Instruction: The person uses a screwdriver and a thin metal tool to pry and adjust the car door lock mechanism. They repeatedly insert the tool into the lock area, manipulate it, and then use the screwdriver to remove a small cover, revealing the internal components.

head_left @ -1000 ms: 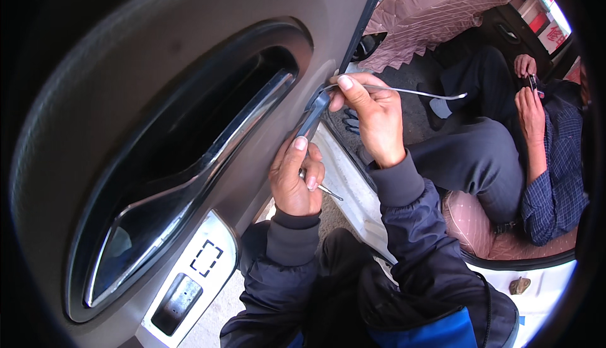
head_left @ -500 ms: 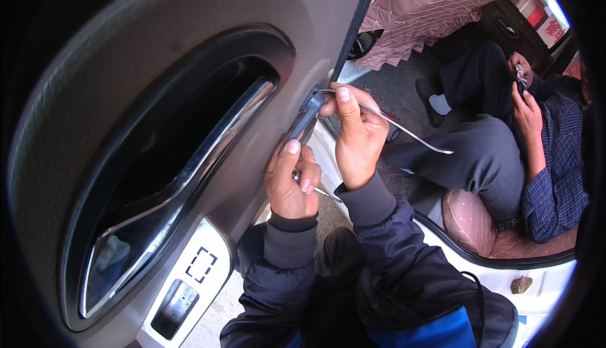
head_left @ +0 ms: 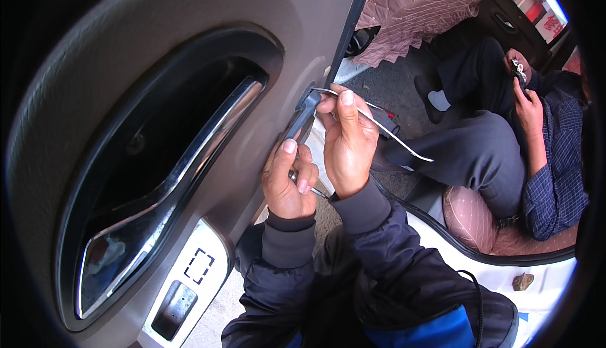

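Note:
A grey window crank (head_left: pixel 302 118) is mounted on the brown door panel (head_left: pixel 249 152). My left hand (head_left: pixel 290 180) is closed round its lower end, thumb on top. A slim metal tool (head_left: pixel 320 192) also pokes out from under the left fingers; its kind is unclear. My right hand (head_left: pixel 350 143) pinches a thin pale metal strip or wire (head_left: pixel 396 138) between thumb and fingers. One end of it reaches the crank's upper end, at its base on the panel. The other end curves off freely to the right. Whether it goes behind the crank is hidden.
On the left, the panel has a dark door recess with a chrome-edged pull handle (head_left: pixel 189 158), above a silver switch plate (head_left: pixel 189 272). At right a seated person (head_left: pixel 486 149) holds a small object, legs near my right hand. The white door sill (head_left: pixel 480 278) curves below.
My right hand and the wire have shifted slightly left, and the wire's free end sits lower. The left hand keeps its hold on the crank. The door panel appears slightly further left.

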A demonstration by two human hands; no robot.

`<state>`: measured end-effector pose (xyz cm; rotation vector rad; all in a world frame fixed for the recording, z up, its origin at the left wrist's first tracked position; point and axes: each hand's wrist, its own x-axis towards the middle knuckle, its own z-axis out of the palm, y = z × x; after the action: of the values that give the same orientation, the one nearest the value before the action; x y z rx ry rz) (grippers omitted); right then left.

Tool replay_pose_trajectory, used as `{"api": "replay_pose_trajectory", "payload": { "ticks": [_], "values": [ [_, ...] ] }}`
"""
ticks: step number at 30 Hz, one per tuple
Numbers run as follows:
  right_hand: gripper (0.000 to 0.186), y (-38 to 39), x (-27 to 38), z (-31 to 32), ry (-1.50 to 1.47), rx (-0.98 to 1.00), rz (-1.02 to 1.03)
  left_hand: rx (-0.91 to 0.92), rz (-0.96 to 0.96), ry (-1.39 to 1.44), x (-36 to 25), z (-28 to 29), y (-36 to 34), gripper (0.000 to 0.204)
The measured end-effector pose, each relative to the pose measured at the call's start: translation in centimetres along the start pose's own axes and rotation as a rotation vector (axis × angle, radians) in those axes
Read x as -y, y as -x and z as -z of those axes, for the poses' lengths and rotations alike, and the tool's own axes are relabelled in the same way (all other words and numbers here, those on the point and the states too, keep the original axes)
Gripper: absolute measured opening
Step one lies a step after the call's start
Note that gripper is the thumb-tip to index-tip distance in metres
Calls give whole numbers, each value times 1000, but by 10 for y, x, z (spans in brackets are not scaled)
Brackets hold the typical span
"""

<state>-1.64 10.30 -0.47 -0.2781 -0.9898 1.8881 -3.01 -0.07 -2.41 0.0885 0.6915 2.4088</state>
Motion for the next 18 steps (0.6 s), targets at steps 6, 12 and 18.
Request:
{"api": "replay_pose_trajectory", "payload": {
  "ticks": [6, 12, 18],
  "values": [
    [36, -33, 20, 12, 133, 195, -110, -14, 14, -8, -1, 0, 0, 33],
    [33, -62, 36, 15, 313, 387, -167, -11, 21, 6, -2, 0, 0, 31],
    [31, -64, 48, 9, 538, 466, -80, -36, 1, -43, -1, -4, 0, 34]
  ]
}}
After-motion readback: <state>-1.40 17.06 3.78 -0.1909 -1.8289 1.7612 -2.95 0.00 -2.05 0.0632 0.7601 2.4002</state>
